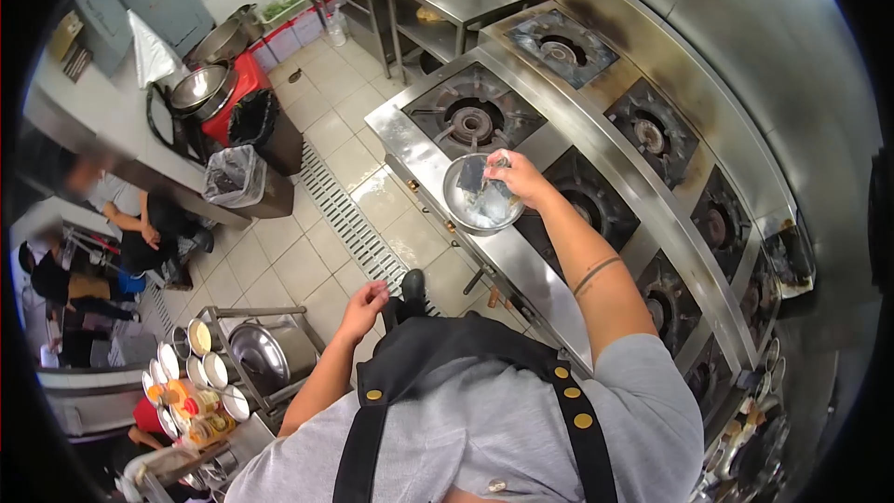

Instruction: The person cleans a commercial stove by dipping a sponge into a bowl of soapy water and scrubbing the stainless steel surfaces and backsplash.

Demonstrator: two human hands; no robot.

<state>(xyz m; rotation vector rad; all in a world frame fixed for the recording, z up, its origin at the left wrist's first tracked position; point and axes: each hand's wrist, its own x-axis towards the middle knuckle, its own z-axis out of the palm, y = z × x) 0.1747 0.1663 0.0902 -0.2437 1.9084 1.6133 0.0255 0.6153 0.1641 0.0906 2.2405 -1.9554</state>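
My right hand is closed on a dark scouring pad over a round metal bowl. White suds and cloudy liquid lie inside the bowl. The bowl rests on the steel front ledge of the stove, beside a burner. Away from the stove, my left hand hangs over the tiled floor, its fingers loosely bent and holding nothing.
Burner grates line the stove. A cart with a large lidded pot, white cups and sauce bottles stands at lower left. Bins and a floor drain are left of the stove. People are at far left.
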